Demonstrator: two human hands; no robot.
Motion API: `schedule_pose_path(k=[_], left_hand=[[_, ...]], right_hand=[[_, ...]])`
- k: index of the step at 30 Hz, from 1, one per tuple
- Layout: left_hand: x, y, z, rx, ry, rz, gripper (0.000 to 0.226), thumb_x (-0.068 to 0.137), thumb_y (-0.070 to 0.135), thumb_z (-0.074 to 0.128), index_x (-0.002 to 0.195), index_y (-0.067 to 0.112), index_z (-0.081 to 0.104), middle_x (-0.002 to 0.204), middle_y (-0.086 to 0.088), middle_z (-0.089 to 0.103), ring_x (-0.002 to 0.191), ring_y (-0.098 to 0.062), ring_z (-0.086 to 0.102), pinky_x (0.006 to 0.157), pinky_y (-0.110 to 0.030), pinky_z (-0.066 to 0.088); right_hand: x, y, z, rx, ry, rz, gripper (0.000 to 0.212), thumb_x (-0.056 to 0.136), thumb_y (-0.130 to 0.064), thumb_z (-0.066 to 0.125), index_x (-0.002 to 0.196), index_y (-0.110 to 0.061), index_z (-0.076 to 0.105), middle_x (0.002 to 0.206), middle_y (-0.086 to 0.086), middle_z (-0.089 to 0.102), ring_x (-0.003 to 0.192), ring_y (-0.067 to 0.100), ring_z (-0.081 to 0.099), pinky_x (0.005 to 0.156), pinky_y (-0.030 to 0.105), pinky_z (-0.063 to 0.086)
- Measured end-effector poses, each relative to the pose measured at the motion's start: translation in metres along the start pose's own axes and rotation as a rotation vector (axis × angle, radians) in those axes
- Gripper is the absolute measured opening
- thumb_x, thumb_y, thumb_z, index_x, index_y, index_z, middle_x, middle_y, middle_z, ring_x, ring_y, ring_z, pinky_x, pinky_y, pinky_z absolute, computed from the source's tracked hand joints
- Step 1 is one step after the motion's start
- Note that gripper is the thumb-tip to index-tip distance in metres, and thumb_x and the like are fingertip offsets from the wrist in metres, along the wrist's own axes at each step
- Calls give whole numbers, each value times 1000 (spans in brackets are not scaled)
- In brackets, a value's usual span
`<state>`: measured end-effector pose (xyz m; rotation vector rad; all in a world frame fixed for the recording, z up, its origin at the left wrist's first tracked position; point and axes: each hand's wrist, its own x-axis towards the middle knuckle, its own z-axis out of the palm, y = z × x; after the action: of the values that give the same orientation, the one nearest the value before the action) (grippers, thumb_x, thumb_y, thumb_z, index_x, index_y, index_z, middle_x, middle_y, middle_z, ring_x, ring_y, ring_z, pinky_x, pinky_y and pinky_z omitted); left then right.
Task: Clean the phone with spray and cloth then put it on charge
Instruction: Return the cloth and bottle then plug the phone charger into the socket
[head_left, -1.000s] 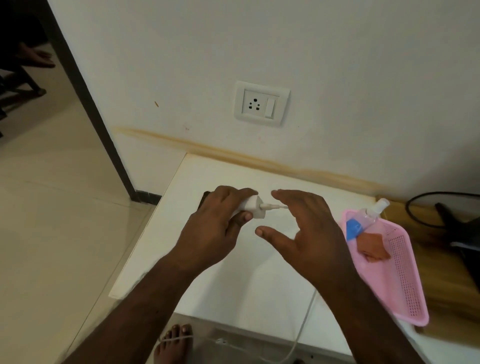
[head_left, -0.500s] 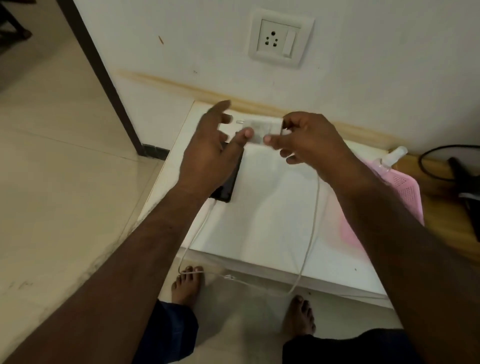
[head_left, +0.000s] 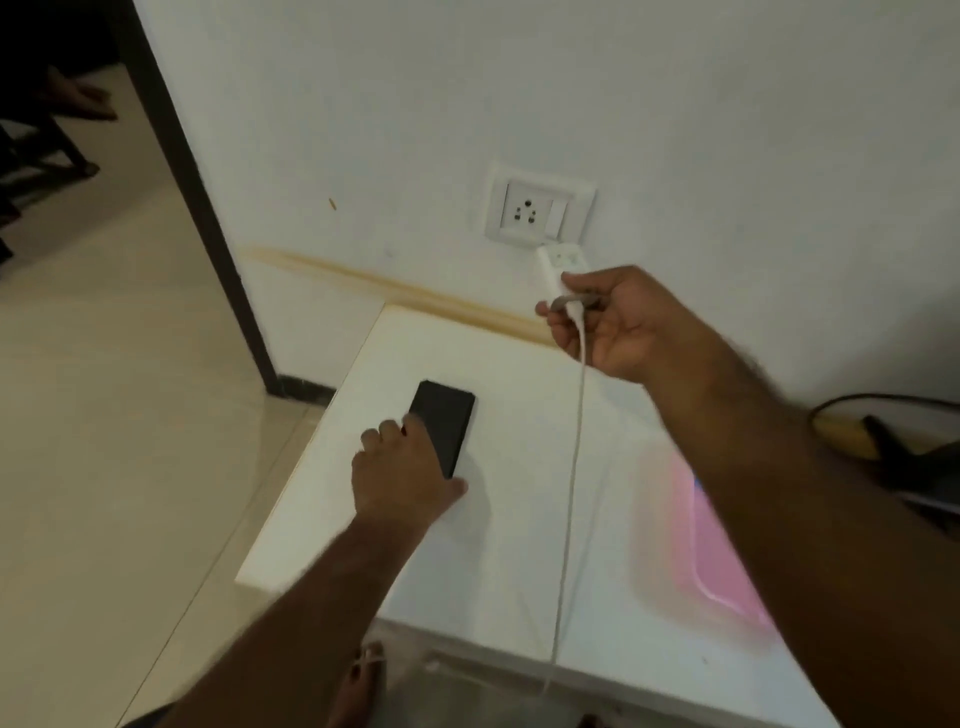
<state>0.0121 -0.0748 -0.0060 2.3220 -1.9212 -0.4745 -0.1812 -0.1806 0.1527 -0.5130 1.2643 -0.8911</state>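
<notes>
Left hand (head_left: 400, 467): down on the white worktop (head_left: 519, 519), lying over the near end of the phone (head_left: 444, 423); the fingers curl round its near-left edge and the thumb sticks out to the right against the surface.
Phone: black, flat on the worktop toward its left side, long axis pointing away toward the wall; only the far part shows past the left hand.
Right hand (head_left: 613, 322): raised near the wall, fingers bent, pinching the lower end of the white charger plug (head_left: 558, 265) between thumb and fingertips.
Charger plug: held just below the wall socket (head_left: 537, 213), its top close to the socket plate's lower right corner; whether it touches the plate I cannot tell.
Cable (head_left: 571, 467): white, hangs from the plug in the right hand, runs down across the worktop and over its near edge.
Pink tray (head_left: 722, 566): at the right of the worktop, blurred and largely covered by the right forearm; its contents cannot be made out.
Floor: a bare foot (head_left: 363, 680) shows just under the worktop's near edge.
</notes>
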Motion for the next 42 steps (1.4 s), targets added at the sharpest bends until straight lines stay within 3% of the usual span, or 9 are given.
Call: schedule_pose_path(k=[3, 7, 11, 20, 42], left_hand=[[2, 4, 1, -3, 7, -11, 86, 70, 63, 74, 131, 11, 43, 119, -9, 54, 110, -27, 51, 85, -35, 48], [4, 6, 2, -20, 16, -47, 87, 68, 62, 74, 131, 11, 42, 117, -7, 54, 107, -24, 52, 82, -32, 48], [6, 6, 2, -12, 20, -45, 92, 68, 66, 73, 136, 16, 38, 121, -5, 55, 110, -21, 53, 84, -31, 51], [6, 5, 4, -6, 15, -39, 100, 70, 74, 68, 144, 17, 34, 134, -3, 53, 119, -20, 53, 92, -30, 50], [8, 3, -2, -18, -15, -72, 98, 65, 78, 69, 138, 19, 41, 131, 0, 52, 116, -19, 52, 87, -29, 50]], right_hand=[[11, -5, 18, 145, 5, -60, 16, 85, 1, 68, 99, 5, 60, 76, 15, 61, 49, 19, 62, 61, 32, 61], [25, -7, 36, 179, -1, -56, 21, 86, 7, 64, 105, 4, 57, 89, 19, 57, 64, 22, 58, 68, 42, 60], [39, -6, 48, 153, -19, -65, 25, 87, 5, 59, 113, 3, 55, 85, 19, 60, 60, 23, 58, 77, 44, 59], [55, -3, 51, 112, 14, -132, 35, 91, -1, 61, 126, -1, 55, 90, 22, 64, 72, 27, 65, 60, 43, 60], [74, 10, 55, 171, 61, -279, 29, 86, -6, 72, 108, 7, 59, 91, 26, 69, 71, 32, 71, 59, 37, 62]])
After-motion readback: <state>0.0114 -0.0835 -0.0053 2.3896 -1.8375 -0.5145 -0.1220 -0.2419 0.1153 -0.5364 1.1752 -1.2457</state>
